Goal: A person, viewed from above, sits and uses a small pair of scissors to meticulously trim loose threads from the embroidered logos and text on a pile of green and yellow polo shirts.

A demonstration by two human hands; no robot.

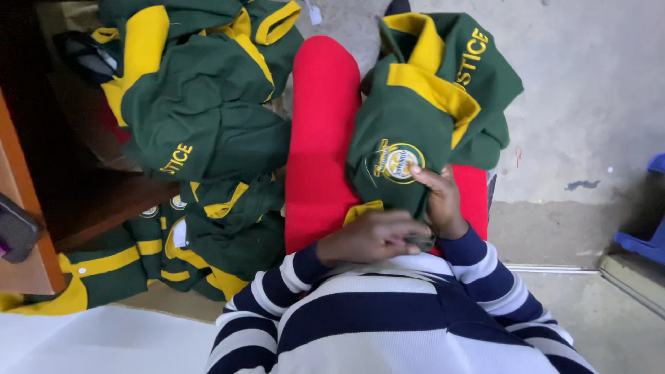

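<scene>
Left hand [374, 237] — small object indistinct

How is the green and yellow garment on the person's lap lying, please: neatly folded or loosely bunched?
Loosely bunched: the green and yellow garment drapes in rumpled folds over the red-clad lap, its round badge by the right hand.

A small garment workshop is showing itself here: green-and-yellow uniform jackets [201, 104] are piling up at ten o'clock, more [173, 256] are spilling onto the bare concrete floor [589, 104], beside a wooden bench [28, 208] at nine.
</scene>
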